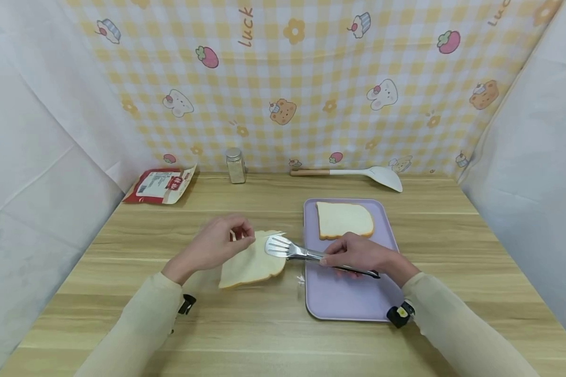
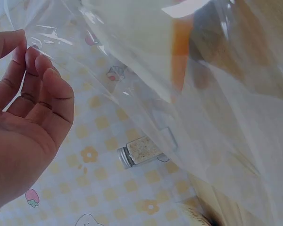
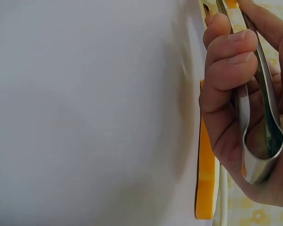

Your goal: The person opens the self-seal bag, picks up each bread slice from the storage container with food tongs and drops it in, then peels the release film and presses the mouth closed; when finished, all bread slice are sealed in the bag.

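1. Gripping the metal tongs [image 1: 306, 254], your right grip [image 1: 351, 254] has its fingers curled round the arms; the slotted end reaches out to the left of that grip;
2. Pinching clear plastic film [image 2: 231, 141] between thumb and fingertip, your left grip [image 1: 217, 245] stands over the upper left of the nearer bread slice [image 1: 250, 264];
3. That slice lies between your two grips, on the desk [image 1: 245, 340], with film about it; the tongs' slotted end overlaps its right side, though you cannot tell whether the lower arm is beneath it;
4. Under your right grip is the lilac tray [image 1: 339, 306]; a second bread slice [image 1: 344, 220] lies on it, just beyond your right fingers;
5. Farther beyond your right grip lies the white spatula [image 1: 349, 172]; beyond your left grip stand the glass jar [image 1: 236, 170] and, farther left, the red packet [image 1: 160, 187] lying flat.
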A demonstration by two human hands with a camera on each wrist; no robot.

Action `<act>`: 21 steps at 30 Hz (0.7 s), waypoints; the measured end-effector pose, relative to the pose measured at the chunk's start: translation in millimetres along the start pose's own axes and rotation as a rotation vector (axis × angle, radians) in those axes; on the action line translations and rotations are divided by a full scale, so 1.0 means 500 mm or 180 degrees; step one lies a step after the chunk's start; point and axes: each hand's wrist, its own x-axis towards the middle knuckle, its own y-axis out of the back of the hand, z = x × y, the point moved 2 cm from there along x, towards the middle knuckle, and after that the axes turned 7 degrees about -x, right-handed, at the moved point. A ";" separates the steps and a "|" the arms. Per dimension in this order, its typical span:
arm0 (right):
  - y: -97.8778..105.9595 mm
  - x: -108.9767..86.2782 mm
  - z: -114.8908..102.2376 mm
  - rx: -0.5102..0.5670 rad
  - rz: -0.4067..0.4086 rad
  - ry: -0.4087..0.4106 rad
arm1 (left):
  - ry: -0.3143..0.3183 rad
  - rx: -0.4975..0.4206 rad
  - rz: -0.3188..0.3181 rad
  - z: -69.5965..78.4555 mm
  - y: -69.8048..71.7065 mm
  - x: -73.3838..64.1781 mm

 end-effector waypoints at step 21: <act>-0.015 0.005 -0.034 0.0024 0.0271 -0.0007 | 0.0224 -0.0136 0.0203 -0.014 0.026 0.002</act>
